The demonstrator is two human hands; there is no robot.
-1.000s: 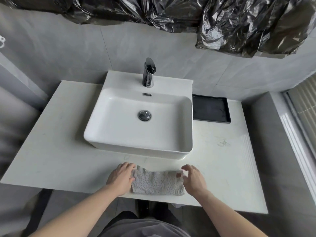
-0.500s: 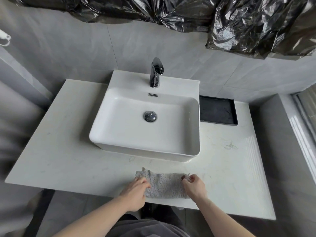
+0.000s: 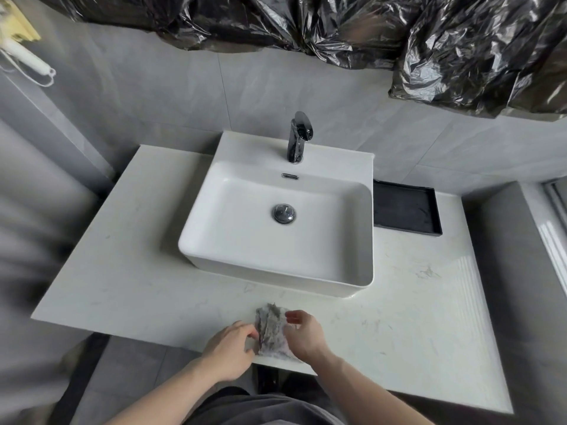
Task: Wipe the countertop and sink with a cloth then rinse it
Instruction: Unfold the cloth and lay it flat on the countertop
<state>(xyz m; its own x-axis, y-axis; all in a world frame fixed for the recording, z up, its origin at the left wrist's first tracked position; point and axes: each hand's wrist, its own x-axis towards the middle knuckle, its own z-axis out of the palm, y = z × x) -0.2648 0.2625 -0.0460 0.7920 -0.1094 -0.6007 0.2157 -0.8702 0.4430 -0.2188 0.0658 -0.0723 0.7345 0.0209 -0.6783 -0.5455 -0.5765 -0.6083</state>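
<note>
A grey speckled cloth [image 3: 271, 331], folded into a narrow bundle, lies on the white marble countertop [image 3: 122, 271] near its front edge, just in front of the white rectangular sink [image 3: 276, 265]. My left hand [image 3: 228, 352] pinches the cloth's left edge with curled fingers. On the other side my right hand [image 3: 305, 334] holds the cloth, thumb and fingers bent over it. The dark chrome faucet [image 3: 298, 138] stands at the back of the sink, no water running. The drain stopper [image 3: 283, 213] sits in the basin's middle.
A black tray [image 3: 405, 210] lies on the countertop right of the sink. Crumpled black plastic [image 3: 368, 29] hangs along the wall above. A white-handled tool [image 3: 24, 61] hangs on the left wall. A grey ledge and window frame border the right side.
Both hands have come together, folding the spread cloth into a narrow bundle. The view has shifted left, so the sink now appears further right.
</note>
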